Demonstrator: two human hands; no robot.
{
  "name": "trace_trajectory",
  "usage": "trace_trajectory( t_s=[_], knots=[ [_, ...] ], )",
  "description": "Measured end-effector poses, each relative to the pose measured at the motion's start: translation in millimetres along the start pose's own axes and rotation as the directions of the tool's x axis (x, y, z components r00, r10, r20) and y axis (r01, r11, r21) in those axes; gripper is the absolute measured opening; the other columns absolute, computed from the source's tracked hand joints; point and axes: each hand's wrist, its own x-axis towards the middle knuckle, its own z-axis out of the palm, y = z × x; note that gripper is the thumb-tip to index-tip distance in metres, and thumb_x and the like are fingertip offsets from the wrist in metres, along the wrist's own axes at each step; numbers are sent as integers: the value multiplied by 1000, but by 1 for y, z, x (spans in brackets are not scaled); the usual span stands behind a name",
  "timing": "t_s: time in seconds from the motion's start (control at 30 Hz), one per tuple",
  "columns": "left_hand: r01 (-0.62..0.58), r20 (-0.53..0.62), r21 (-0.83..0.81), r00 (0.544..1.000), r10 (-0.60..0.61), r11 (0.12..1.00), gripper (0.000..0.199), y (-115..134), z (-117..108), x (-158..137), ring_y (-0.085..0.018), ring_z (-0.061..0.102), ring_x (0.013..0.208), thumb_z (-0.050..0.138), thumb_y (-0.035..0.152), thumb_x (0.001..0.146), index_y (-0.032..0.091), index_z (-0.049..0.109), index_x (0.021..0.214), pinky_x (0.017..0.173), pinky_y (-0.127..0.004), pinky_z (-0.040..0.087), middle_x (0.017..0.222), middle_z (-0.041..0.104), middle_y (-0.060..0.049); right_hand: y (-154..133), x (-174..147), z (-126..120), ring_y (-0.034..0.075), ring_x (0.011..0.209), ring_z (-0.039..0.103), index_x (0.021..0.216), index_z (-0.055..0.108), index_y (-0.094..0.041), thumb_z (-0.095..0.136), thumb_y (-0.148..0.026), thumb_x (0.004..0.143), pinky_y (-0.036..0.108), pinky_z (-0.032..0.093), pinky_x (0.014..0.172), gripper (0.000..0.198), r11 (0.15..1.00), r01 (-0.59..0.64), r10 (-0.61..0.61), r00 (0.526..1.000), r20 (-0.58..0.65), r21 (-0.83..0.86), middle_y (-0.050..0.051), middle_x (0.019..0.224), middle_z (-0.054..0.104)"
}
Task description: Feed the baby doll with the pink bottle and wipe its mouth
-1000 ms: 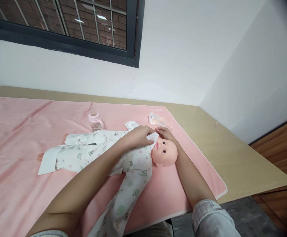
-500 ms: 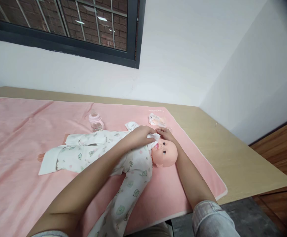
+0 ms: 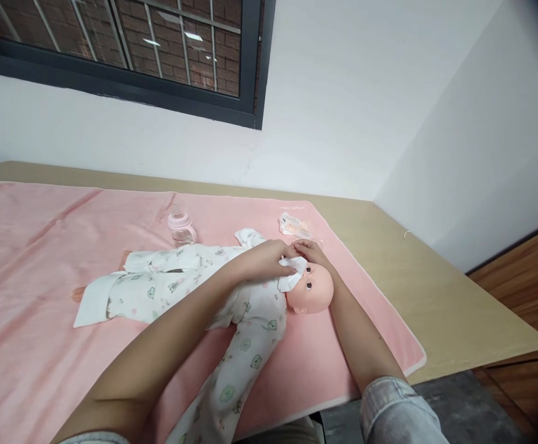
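At the left, a creased pink sheet [image 3: 28, 246] covers the surface [image 3: 412, 290]. A dark-framed window [image 3: 195, 55] is set in the white wall [image 3: 343, 92] above. The doll [image 3: 318, 291] lies face up on the sheet, feet to the left, head to the right, dressed in a white printed garment [image 3: 144, 290]. Behind the legs stands a clear feeding bottle [image 3: 181, 229] with a pink collar and side handle.

Right of the bottle, the left hand [image 3: 265, 259] is positioned over the doll's upper chest, with fingers and thumb closed on a white wipe [image 3: 293, 272]. The wipe lies over the doll's mouth and hides it; both eyes are exposed. A clear packet [image 3: 294, 226] lies on the sheet beyond the hands. The right hand [image 3: 311, 251] is located at the far side of the doll's head, fingers partly curled, fingertips close to the left hand; whether it grips anything cannot be determined. Its forearm passes right of the head to a rolled cuff [image 3: 384, 388]. Farther right, the surface extends past the sheet edge toward a wood-grain panel [image 3: 523, 277].
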Motion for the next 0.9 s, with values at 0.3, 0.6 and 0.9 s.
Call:
trace_trajectory(
  t_s=[0.3, 0.6, 0.9],
  knots=[
    [2, -63, 91, 998, 4, 996, 17, -5, 1, 2, -12, 39, 51, 49, 28, 78, 19, 43, 65, 49, -28, 22, 59, 41, 4, -4, -3, 1, 19, 81, 67, 78, 70, -19, 83, -42, 56, 37, 52, 89, 34, 999, 1, -2, 1000, -5, -47, 4, 79, 73],
    [-3, -75, 131, 997, 13, 991, 24, -9, 2, 4, -11, 34, 53, 51, 30, 81, 19, 37, 64, 50, -27, 23, 60, 36, 4, 2, 2, -1, 17, 77, 66, 76, 70, -19, 82, -43, 55, 35, 52, 85, 34, 1000, 10, -10, 1000, -1, -30, 2, 76, 71],
    [40, -104, 126, 994, -27, 991, 32, -8, -7, 2, -11, 30, 54, 53, 36, 82, 19, 34, 64, 50, -28, 19, 59, 32, 4, 7, 5, -4, 15, 77, 66, 78, 71, -19, 84, -44, 53, 31, 53, 82, 38, 1000, 0, 0, 1000, -2, 5, 1, 80, 73]
  ],
)
